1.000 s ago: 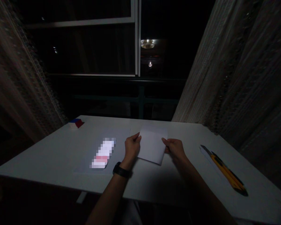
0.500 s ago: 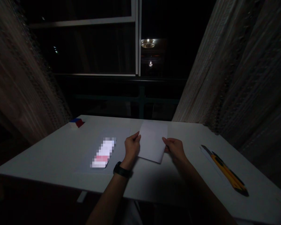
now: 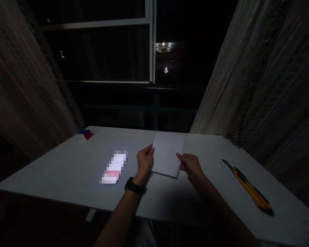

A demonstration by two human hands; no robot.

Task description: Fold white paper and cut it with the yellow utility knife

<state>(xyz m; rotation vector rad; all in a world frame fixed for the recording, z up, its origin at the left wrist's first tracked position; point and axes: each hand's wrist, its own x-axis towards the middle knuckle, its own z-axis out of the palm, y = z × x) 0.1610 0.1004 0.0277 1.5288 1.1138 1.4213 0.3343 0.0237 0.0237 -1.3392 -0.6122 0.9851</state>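
Note:
A white sheet of paper [image 3: 167,155] is held up a little above the table, tilted toward me. My left hand [image 3: 145,159] pinches its left edge between thumb and fingers; a dark watch [image 3: 134,186] is on that wrist. At the opposite edge, my right hand [image 3: 191,164] grips the sheet with the thumb on top and the fingers behind it. To the left of my left hand lies a lit phone [image 3: 114,167], its screen blurred out, resting on another pale sheet [image 3: 91,183].
On the white table [image 3: 48,171], a red, blue and white cube [image 3: 84,134] sits at the far left corner. A yellow and black box cutter [image 3: 252,192] lies at the right beside a thin pale item. Curtains [image 3: 216,89] flank the dark window behind.
My right hand has shifted slightly left along with the right edge of the paper, its thumb now further over the sheet. My left hand stays nearly still.

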